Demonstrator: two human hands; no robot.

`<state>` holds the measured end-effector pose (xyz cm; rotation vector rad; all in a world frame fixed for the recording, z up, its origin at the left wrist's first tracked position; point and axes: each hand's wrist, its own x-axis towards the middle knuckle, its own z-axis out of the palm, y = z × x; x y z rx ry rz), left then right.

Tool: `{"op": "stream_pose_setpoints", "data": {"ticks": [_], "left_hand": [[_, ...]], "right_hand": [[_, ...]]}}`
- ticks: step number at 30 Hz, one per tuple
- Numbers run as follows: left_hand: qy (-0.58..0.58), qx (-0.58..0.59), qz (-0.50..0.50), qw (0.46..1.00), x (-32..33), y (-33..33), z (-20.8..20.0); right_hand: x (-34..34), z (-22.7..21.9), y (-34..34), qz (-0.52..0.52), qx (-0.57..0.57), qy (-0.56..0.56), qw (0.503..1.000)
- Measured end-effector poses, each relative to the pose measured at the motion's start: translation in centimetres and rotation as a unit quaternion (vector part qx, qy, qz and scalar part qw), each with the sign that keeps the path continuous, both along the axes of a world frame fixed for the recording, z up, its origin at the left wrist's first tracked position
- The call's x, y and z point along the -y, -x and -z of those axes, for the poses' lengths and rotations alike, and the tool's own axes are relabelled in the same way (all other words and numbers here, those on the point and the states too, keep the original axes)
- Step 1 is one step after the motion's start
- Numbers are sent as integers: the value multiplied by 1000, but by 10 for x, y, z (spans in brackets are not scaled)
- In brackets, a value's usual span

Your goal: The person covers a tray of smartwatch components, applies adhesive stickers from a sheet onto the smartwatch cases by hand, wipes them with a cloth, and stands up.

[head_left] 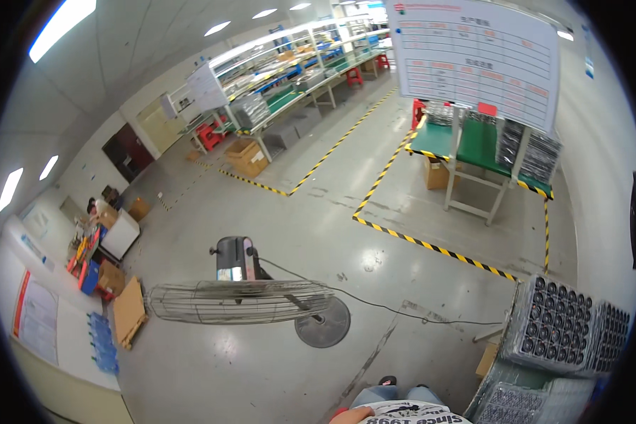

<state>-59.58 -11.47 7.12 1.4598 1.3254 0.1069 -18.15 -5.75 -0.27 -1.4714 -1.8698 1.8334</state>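
At the bottom edge, against the front of my printed white shirt (413, 410), a small part of my left hand (353, 415) shows beside a bit of red. Its fingers are cut off by the frame, so I cannot make out whether it holds anything. My right hand is out of the picture. Nearest in front of me stands a large floor fan (240, 302) with a wire cage and a round dark base (323, 324). To my right, clear plastic trays of round black parts (555, 321) are stacked on a bench.
The fan's black cord (374, 304) crosses the grey floor toward the right bench. Yellow-black tape (431, 245) outlines a green table (482, 145) under a whiteboard (477, 60). Long workbenches (290, 99) and a cardboard box (246, 157) stand farther off. Blue water bottles (102, 343) line the left wall.
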Motion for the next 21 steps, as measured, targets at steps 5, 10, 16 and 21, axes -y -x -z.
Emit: {"op": "stream_pose_setpoints", "data": {"ticks": [5, 10, 16, 21], "left_hand": [[-2, 11, -60, 998, 0, -28, 13], [23, 11, -120, 992, 20, -57, 12], [19, -10, -214, 977, 79, -109, 37], [95, -34, -332, 938, 120, -152, -6]], "right_hand": [[-63, -45, 2, -50, 11, 17, 999], [-98, -89, 9, -99, 13, 61, 993], [-122, -126, -5, -163, 7, 147, 975], [-145, -150, -19, -177, -7, 198, 964]]}}
